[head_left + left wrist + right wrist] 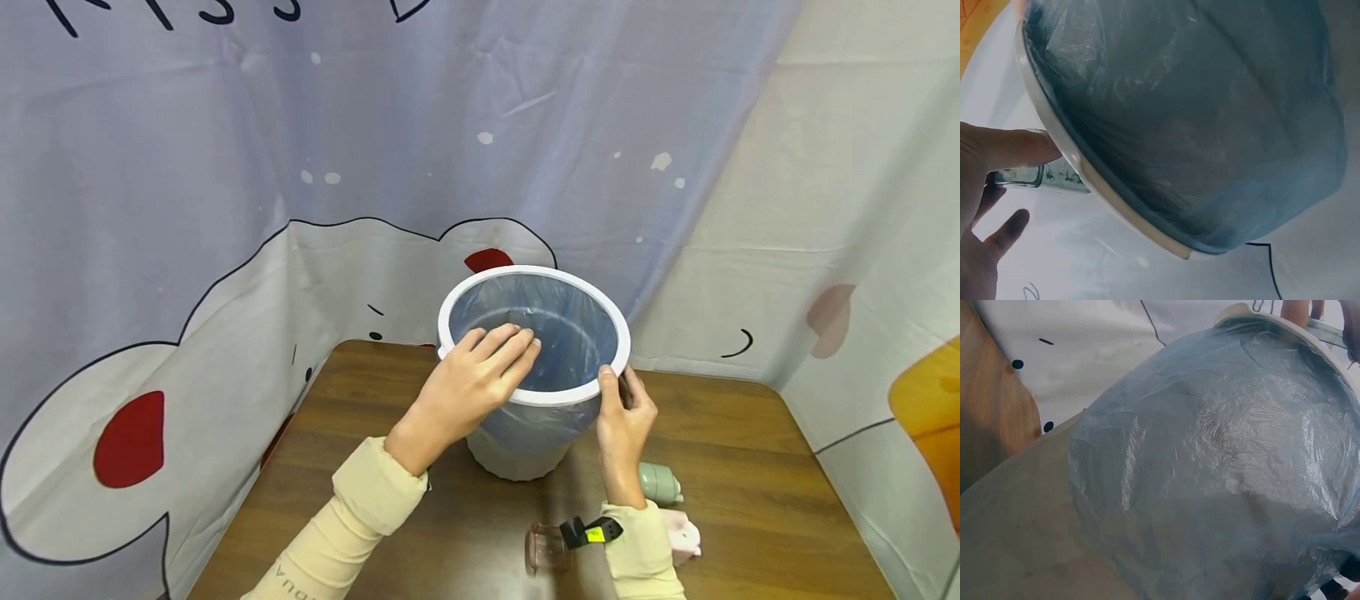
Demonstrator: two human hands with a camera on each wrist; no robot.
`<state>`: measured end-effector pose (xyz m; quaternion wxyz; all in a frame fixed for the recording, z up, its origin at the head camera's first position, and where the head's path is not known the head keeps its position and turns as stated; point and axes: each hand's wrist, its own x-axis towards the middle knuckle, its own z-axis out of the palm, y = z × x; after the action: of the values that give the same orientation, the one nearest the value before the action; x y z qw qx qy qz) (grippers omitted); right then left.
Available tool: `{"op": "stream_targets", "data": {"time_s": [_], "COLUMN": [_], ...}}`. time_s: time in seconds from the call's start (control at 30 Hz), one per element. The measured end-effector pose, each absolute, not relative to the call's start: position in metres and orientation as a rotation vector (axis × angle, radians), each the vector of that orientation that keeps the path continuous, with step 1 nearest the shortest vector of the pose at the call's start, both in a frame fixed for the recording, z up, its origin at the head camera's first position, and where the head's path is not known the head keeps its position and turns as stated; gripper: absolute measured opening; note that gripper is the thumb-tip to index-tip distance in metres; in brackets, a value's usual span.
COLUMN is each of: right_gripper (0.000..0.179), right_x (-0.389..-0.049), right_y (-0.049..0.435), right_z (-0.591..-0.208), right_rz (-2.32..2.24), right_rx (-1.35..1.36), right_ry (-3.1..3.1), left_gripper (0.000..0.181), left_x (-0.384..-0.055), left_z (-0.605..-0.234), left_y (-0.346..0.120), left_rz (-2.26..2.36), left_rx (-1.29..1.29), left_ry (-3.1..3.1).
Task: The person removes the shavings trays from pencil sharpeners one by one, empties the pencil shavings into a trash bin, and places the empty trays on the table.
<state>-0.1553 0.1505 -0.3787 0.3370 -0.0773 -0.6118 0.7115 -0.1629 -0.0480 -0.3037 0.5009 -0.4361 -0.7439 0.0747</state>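
Note:
A trash can [517, 454] with a white rim [551, 398] and a translucent blue bag [573, 346] lining it stands tilted on the table. My left hand [480, 371] is over the near left part of its opening. In the left wrist view, thumb and fingers hold a clear glass-like container [1063, 175], partly behind the rim; the head view hides it under the hand. My right hand [624, 421] grips the rim at the right, thumb on top and fingers outside. The bag [1229, 444] fills most of the right wrist view.
On the brown wooden table [750, 467], a green cylindrical item [658, 483] and a pink animal-shaped item [681, 535] lie beside my right forearm. A see-through pinkish box [546, 548] sits near the front. A printed curtain [390, 125] hangs behind the table.

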Motion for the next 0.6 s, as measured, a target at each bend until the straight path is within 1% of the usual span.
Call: {"op": "stream_targets", "data": {"time_s": [0.13, 0.37, 0.6], "right_gripper": [0.037, 0.037, 0.038], "right_x": [-0.155, -0.156, -0.156], "right_y": [0.150, 0.150, 0.151], "right_z": [-0.379, -0.379, -0.379], "right_rz": [1.854, 1.862, 1.872], "right_rx": [-0.207, -0.194, -0.203], "right_ry": [-1.596, -1.586, -1.583], "left_gripper": [0.031, 0.032, 0.052], "left_x": [-0.166, -0.169, -0.170], "left_z": [-0.312, -0.321, -0.326], "left_y": [-0.051, -0.059, -0.062], "left_rz": [0.112, -0.084, -0.337], "left_rx": [-1.038, -0.992, -0.924], "left_ry": [-1.840, -1.897, -1.947]}}
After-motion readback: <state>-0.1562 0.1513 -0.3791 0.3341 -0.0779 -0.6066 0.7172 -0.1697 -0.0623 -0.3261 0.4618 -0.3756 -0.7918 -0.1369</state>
